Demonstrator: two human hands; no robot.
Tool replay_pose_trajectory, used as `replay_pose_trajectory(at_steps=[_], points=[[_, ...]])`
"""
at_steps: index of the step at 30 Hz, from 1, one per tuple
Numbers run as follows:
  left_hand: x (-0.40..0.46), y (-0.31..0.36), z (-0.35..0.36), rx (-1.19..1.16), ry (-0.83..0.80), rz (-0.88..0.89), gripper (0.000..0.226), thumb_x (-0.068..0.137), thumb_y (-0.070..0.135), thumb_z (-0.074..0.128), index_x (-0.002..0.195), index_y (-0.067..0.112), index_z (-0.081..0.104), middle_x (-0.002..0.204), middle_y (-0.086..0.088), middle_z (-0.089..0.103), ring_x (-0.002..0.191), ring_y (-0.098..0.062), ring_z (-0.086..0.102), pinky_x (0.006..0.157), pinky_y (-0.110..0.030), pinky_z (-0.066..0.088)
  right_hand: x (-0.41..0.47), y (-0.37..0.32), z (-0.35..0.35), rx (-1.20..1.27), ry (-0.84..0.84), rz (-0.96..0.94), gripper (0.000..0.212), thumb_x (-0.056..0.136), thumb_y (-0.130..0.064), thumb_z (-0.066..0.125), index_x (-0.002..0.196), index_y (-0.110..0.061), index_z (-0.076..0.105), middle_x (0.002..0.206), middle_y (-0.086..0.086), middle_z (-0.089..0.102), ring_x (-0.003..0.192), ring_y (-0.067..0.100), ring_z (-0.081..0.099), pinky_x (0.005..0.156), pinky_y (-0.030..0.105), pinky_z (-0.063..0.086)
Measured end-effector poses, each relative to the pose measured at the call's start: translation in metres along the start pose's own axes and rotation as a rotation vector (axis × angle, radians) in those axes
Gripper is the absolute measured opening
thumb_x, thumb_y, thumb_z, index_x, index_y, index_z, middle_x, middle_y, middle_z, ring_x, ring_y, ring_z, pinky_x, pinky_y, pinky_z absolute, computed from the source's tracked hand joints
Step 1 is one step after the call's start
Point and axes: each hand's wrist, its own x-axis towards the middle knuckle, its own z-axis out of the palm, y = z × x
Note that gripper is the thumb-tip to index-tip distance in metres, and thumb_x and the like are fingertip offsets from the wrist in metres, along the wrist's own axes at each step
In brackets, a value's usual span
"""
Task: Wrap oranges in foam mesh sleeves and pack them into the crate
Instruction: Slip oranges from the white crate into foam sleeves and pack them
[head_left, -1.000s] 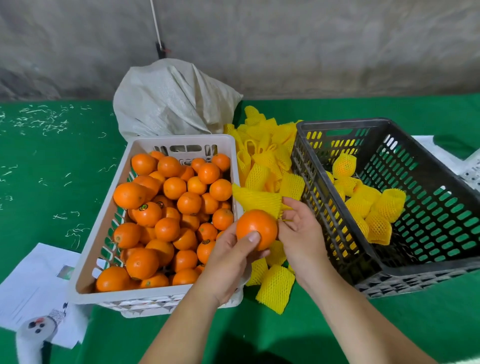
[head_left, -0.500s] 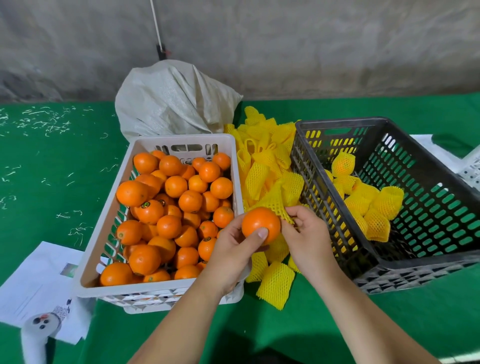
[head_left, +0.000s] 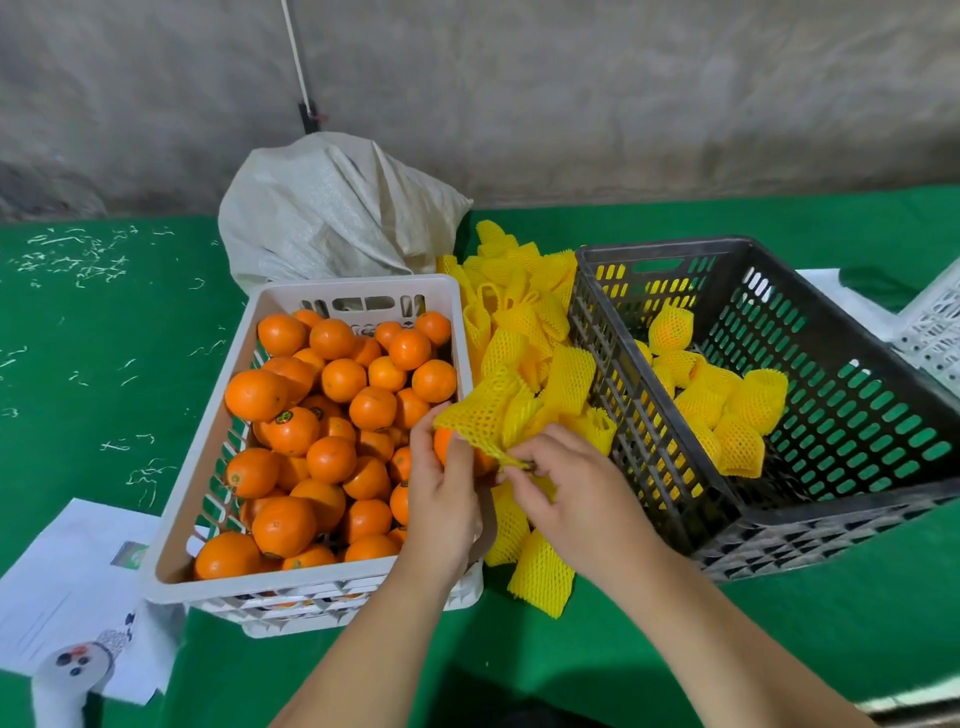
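You are working over a green felt-like table cover with two perforated plastic crates side by side: a white crate heaped with smooth, glossy bare oranges, and a black crate with slotted walls that holds a small cluster of wrapped oranges, each a round lump under yellow netting. Between the crates lies a loose pile of foam mesh sleeves, soft yellow tubes with an open honeycomb weave, some flattened, some puffed; one lies apart at the near end of the pile, close to your right forearm. Your left hand comes up from the lower middle, back of the hand toward the camera, fingers curled around an orange that sits just above the white crate's right rim; only a sliver of its skin shows past your fingers. Over that orange is draped a mesh sleeve, stretched wide into a flat wedge, its upper edge near your left fingertips. Your right hand reaches in from the lower right, knuckles up, fingers bent and pinching the sleeve's lower corner just right of the fruit. The two hands nearly touch. A crumpled white woven sack stands behind the white crate, against a rough grey wall, and white sheets of paper lie at the near left.
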Motion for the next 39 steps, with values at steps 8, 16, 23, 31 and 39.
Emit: replay_pose_trajectory(at_steps=[8, 16, 23, 31, 39], points=[[-0.001, -0.013, -0.009, 0.302, -0.266, 0.050, 0.077, 0.100, 0.016, 0.071, 0.158, 0.047, 0.030, 0.077, -0.001, 0.059, 0.070, -0.015, 0.059, 0.061, -0.048, 0.052, 0.004, 0.008, -0.003, 0.086, 0.143, 0.143, 0.029, 0.087, -0.004, 0.068, 0.113, -0.011, 0.057, 0.110, -0.002, 0.049, 0.099, 0.015, 0.053, 0.082, 0.041, 0.052], [0.004, -0.021, -0.005, 0.258, -0.118, 0.113, 0.058, 0.082, 0.056, 0.084, 0.128, 0.035, 0.055, 0.109, -0.002, 0.073, 0.092, -0.019, 0.071, 0.073, -0.033, 0.058, 0.006, 0.014, -0.014, 0.010, 0.190, -0.004, 0.022, 0.095, -0.001, 0.063, 0.115, -0.008, 0.068, 0.112, 0.001, 0.057, 0.089, 0.006, 0.053, 0.070, 0.026, 0.049], [0.002, -0.017, -0.003, 0.271, -0.051, 0.151, 0.054, 0.086, 0.058, 0.080, 0.124, 0.028, 0.055, 0.112, 0.001, 0.072, 0.102, -0.018, 0.071, 0.083, -0.029, 0.057, -0.010, 0.013, 0.010, 0.147, 0.298, 0.124, 0.025, 0.092, -0.010, 0.069, 0.116, -0.015, 0.061, 0.112, -0.006, 0.052, 0.096, 0.003, 0.053, 0.080, 0.024, 0.050], [0.003, -0.020, -0.010, 0.339, -0.299, 0.070, 0.086, 0.085, 0.039, 0.090, 0.152, 0.035, 0.036, 0.138, 0.001, 0.062, 0.123, -0.027, 0.066, 0.101, -0.051, 0.058, -0.005, 0.020, -0.007, 0.188, 0.225, 0.101, 0.047, 0.094, -0.005, 0.049, 0.136, -0.021, 0.062, 0.122, -0.013, 0.049, 0.114, -0.003, 0.053, 0.089, 0.026, 0.054], [0.004, -0.017, -0.005, 0.232, -0.216, 0.106, 0.072, 0.080, 0.039, 0.092, 0.139, 0.026, 0.052, 0.132, -0.011, 0.067, 0.121, -0.030, 0.067, 0.100, -0.054, 0.056, -0.008, 0.015, -0.006, -0.020, 0.339, -0.087, 0.028, 0.094, -0.015, 0.055, 0.112, -0.005, 0.074, 0.103, 0.006, 0.060, 0.092, 0.015, 0.060, 0.073, 0.028, 0.053]])
